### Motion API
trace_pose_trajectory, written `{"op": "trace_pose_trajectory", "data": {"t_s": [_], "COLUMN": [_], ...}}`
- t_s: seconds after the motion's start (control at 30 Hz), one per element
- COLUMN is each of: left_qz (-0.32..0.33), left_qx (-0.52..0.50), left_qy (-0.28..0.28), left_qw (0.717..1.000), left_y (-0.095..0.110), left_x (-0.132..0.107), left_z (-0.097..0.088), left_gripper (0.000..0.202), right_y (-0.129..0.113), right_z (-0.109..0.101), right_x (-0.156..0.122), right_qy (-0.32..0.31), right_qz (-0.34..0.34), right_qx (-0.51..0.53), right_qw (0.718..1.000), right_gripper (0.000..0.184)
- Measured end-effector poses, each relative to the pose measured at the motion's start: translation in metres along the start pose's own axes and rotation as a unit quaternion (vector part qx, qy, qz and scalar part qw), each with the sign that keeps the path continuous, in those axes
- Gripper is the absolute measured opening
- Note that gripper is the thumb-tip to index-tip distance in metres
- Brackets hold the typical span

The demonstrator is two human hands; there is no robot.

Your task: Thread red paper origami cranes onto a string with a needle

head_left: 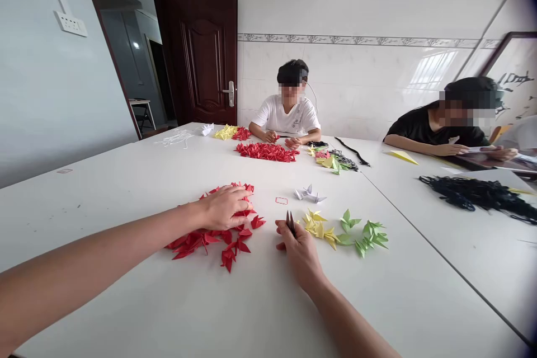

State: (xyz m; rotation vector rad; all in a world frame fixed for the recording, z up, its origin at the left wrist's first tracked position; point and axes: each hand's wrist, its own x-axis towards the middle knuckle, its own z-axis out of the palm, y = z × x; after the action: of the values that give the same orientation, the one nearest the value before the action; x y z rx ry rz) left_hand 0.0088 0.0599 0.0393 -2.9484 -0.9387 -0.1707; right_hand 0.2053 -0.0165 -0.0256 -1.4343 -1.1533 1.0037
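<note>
Red paper cranes (229,257): a loose heap at lower centre of the frame, on the white bench (96,196).
Left hand (224,207): lying over the top of the heap, fingers slightly curved; whether it grasps any crane, I cannot tell.
Right hand (300,254): clenched on a dark folded paper (290,222), which stands upright between fingers and thumb.
Nearby: yellow and green paper cranes (344,232) just right of the right hand, white paper cranes (310,194) above it.
Far end of the bench: a person in a white shirt (289,117) behind a band of red cranes (266,152).
Right edge: a person in a black shirt (423,134) beside a black tangle (474,196).
</note>
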Motion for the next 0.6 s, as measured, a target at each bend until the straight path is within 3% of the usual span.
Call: {"op": "trace_pose_trajectory", "data": {"t_s": [0.1, 0.23, 0.43, 0.6], "left_qz": [0.024, 0.085, 0.053, -0.048], "left_qx": [-0.005, 0.028, 0.067, 0.076], "left_qy": [0.040, 0.024, 0.082, 0.174], "left_qw": [0.999, 0.996, 0.993, 0.981], "left_y": [0.028, 0.057, 0.038, 0.034], "left_x": [-0.021, -0.043, -0.050, -0.026], "left_z": [0.003, 0.020, 0.029, 0.026], "left_gripper": [0.031, 0.031, 0.021, 0.023], "right_y": [0.001, 0.001, 0.001, 0.002], "right_z": [0.001, 0.002, 0.001, 0.002], "right_x": [0.000, 0.000, -0.001, 0.000], "right_qy": [0.001, 0.002, -0.006, -0.011], "right_qz": [-0.007, -0.024, -0.033, -0.024], "right_qx": [0.002, -0.002, -0.006, 0.005], "right_qw": [1.000, 1.000, 0.999, 1.000], "right_gripper": [0.039, 0.037, 0.033, 0.031]}}
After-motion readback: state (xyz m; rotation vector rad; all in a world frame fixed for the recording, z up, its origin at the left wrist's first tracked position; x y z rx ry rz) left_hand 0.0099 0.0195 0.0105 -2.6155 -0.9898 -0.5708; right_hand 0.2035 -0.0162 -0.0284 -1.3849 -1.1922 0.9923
